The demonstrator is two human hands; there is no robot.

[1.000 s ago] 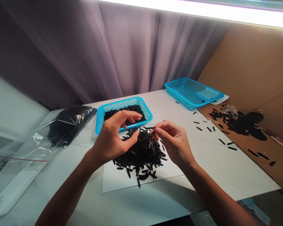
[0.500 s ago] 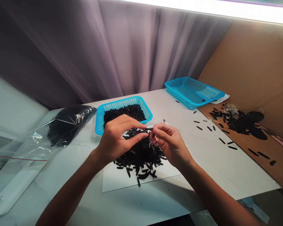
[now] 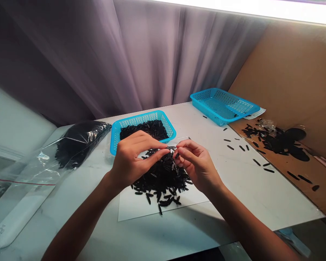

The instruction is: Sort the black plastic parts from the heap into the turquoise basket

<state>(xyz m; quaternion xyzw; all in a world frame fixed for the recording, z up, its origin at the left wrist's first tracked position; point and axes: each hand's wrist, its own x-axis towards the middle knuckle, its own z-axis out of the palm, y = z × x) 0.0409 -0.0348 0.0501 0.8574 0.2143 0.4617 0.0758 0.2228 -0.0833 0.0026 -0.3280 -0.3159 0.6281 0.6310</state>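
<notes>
Between my two hands is a small, slim black piece, its face now showing greyish. My left hand pinches its left end between thumb and forefinger. My right hand grips the other end with thumb and curled fingers; another dark bit shows by those fingertips. Right below the hands lies a heap of similar black pieces on a white sheet. Behind my left hand stands a blue basket filled with more of them. Their exact kind is too small to tell.
A clear plastic bag of black pieces lies at the left. Another blue basket sits at the back right. Loose pieces lie scattered on the white table and the brown board at the right. A grey curtain hangs behind.
Both hands stay nearly in place. The held piece has turned slightly between the fingertips, showing a greyer side. The left thumb has shifted a little.
</notes>
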